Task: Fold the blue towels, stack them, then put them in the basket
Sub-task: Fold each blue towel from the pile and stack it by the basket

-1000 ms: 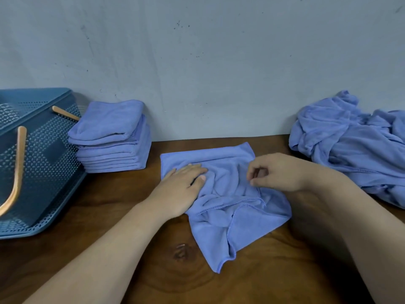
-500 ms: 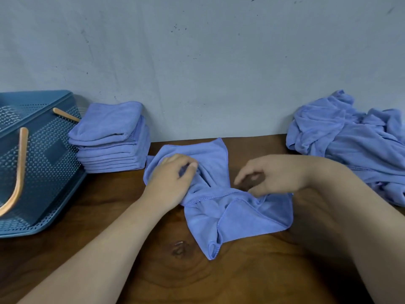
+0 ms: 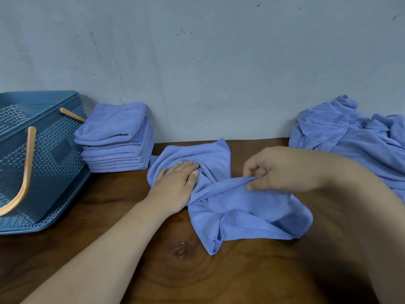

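A crumpled blue towel lies on the wooden table in front of me. My left hand rests flat on its bunched left part, fingers straight. My right hand pinches a raised edge of the same towel between thumb and fingers. A stack of folded blue towels stands against the wall at the left. Beside it sits the blue perforated basket with tan handles. A heap of unfolded blue towels lies at the right.
A grey wall runs along the back of the table. Bare wood with a dark knot lies between my arms near the front.
My right hand has taken hold of the towel's edge and lifted it to the right. The left hand stays on the bunched left part.
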